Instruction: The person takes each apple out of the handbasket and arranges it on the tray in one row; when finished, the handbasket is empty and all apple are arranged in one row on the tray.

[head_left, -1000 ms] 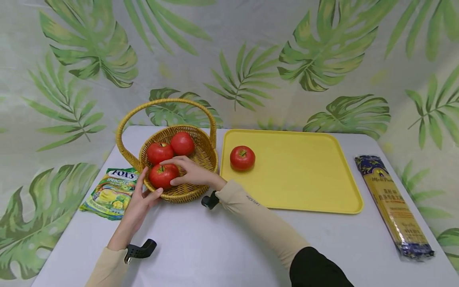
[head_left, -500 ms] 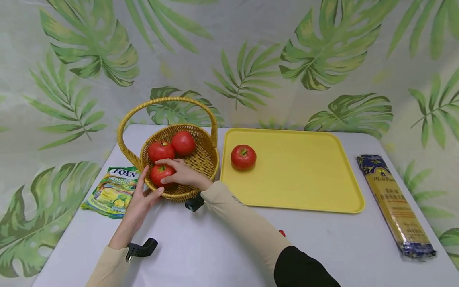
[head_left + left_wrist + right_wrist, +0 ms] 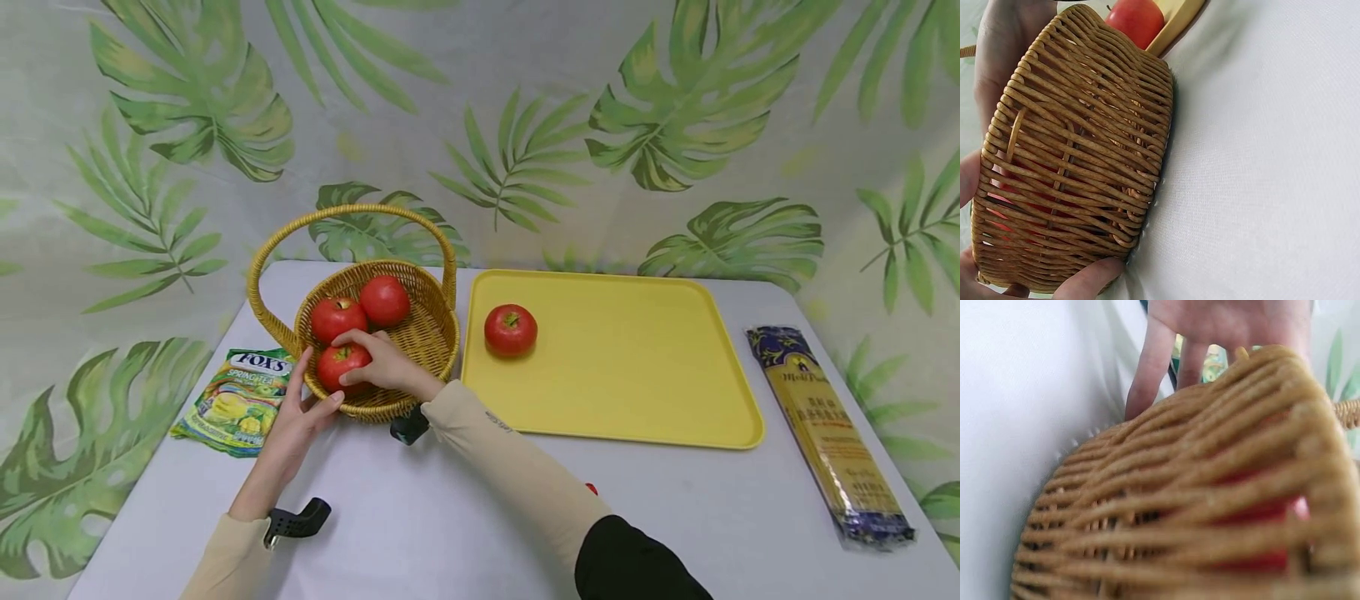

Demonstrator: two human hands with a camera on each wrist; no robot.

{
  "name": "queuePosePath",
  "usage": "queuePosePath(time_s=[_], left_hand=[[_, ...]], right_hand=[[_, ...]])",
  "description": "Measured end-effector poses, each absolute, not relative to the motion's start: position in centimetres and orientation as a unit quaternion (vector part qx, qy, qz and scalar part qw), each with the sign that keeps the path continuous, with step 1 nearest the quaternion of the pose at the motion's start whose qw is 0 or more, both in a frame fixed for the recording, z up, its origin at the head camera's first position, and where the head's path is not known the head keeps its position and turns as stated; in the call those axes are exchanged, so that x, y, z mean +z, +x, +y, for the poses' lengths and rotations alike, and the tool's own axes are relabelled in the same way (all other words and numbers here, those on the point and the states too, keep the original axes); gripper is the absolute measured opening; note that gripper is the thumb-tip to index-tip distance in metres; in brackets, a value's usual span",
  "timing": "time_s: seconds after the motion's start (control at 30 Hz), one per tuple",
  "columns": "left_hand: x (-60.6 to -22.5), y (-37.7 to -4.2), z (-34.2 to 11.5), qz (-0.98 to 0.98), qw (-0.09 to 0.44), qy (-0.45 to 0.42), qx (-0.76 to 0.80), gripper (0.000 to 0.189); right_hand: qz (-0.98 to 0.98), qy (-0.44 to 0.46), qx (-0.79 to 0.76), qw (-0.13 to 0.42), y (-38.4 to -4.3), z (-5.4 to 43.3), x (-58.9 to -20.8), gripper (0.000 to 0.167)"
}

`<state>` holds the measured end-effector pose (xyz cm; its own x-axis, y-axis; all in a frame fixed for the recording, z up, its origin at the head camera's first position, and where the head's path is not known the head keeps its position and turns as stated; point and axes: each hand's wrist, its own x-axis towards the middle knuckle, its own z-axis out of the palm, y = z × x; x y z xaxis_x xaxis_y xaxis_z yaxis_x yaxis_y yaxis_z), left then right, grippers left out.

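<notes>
Head view: beside a yellow tray (image 3: pixel 622 358), touches the outside of a handled wicker basket (image 3: pixel 423 333) with spread left hand (image 3: pixel 294 425); with right hand (image 3: pixel 388 364) grasps, between thumb and fingers, the front red apple (image 3: pixel 328 367) inside the basket.

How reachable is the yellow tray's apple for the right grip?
Probably yes, once the right grip releases its basket apple: the tray apple sits uncovered, beyond the wicker basket's rim.
</notes>
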<state>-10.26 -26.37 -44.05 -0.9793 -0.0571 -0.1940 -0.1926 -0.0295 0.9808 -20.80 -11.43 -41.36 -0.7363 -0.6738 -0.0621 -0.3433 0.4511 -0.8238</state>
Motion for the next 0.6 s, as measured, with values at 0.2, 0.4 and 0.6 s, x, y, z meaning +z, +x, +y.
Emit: queuePosePath(time_s=[0.2,0.4,0.6], left_hand=[[-44.0,-10.3,-26.3,0.696,0.046,-0.091,0.711,0.083],[-44.1,-10.4,-26.3,0.695,0.046,-0.092,0.712,0.083],[-44.2,-10.3,-26.3,0.694,0.043,-0.087,0.714,0.082]], right_hand=[[0.821,-0.329,-0.432,0.176,-21.4,-9.5,-40.7,0.050],[0.812,-0.357,-0.434,0.158,-22.2,-7.1,-39.7,0.051],[0.803,-0.375,-0.438,0.151,-23.0,-4.6,-38.9,0.051]])
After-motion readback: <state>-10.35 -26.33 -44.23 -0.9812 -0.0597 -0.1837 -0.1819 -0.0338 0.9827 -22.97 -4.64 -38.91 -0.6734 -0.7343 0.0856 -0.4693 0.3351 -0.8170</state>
